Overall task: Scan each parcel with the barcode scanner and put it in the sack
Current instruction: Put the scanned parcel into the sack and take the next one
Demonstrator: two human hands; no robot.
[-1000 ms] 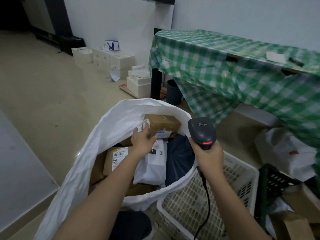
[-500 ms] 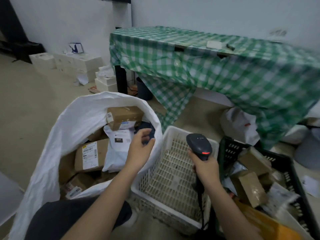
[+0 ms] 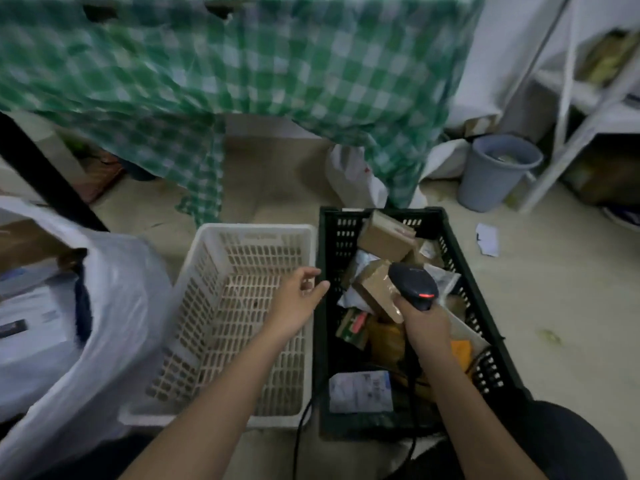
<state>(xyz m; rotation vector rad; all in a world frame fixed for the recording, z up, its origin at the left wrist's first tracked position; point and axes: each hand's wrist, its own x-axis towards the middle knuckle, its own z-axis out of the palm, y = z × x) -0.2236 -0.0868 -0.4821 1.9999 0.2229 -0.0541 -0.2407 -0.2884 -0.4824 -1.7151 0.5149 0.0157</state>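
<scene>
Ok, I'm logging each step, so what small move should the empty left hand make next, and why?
Probably reach the left hand a little further right into the black crate and pick up the brown box near the top. That hand is open and empty above the white basket, while the right hand already holds the scanner over the unscanned parcels.

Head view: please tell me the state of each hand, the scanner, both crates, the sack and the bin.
left hand: open, holds nothing, above the white crate
right hand: grips the scanner
scanner: red light on, over the black crate
white crate: no parcels inside
black crate: holds many parcels
sack: mouth open, parcels inside
grey bin: upright, no lid
</scene>
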